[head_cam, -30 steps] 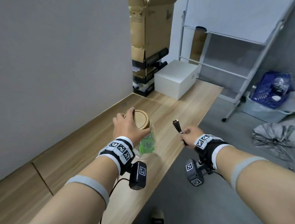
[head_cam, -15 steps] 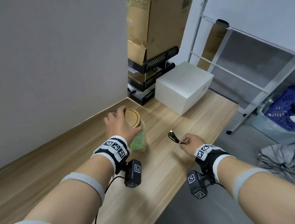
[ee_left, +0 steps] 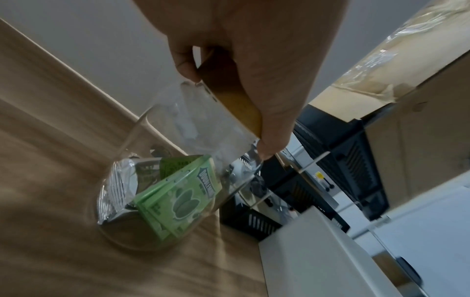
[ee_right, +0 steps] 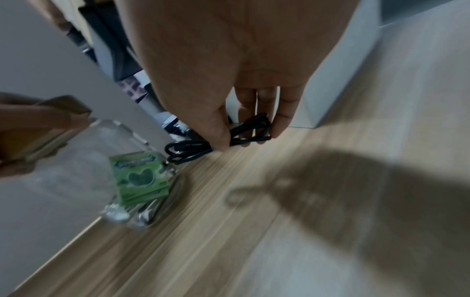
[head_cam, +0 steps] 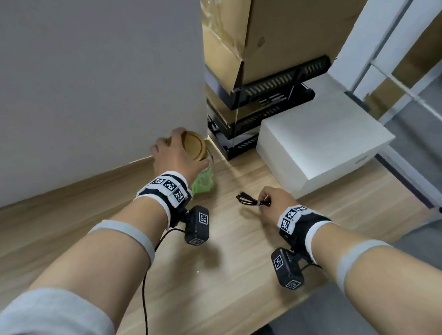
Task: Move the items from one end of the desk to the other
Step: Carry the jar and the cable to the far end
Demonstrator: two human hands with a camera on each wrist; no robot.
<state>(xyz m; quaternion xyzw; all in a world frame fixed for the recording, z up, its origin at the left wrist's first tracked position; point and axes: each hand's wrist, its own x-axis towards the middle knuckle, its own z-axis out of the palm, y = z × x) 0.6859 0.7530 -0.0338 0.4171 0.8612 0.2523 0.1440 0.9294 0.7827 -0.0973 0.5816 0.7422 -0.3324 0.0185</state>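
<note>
A clear glass jar with a round wooden lid holds green gum packs and foil. My left hand grips the jar by its lid; the jar's base is at or just above the wooden desk, close to the wall. My right hand pinches a coiled black cable between thumb and fingers, low over the desk, right of the jar.
A white box sits on the desk's far end, right of my right hand. Stacked cardboard boxes and black racks stand behind it. A grey wall runs along the left. The desk's front edge drops to the floor.
Both hands moved forward along the desk toward the white box. The jar came lower and nearer the wall corner. The cable dropped from upright to almost lying on the desk.
</note>
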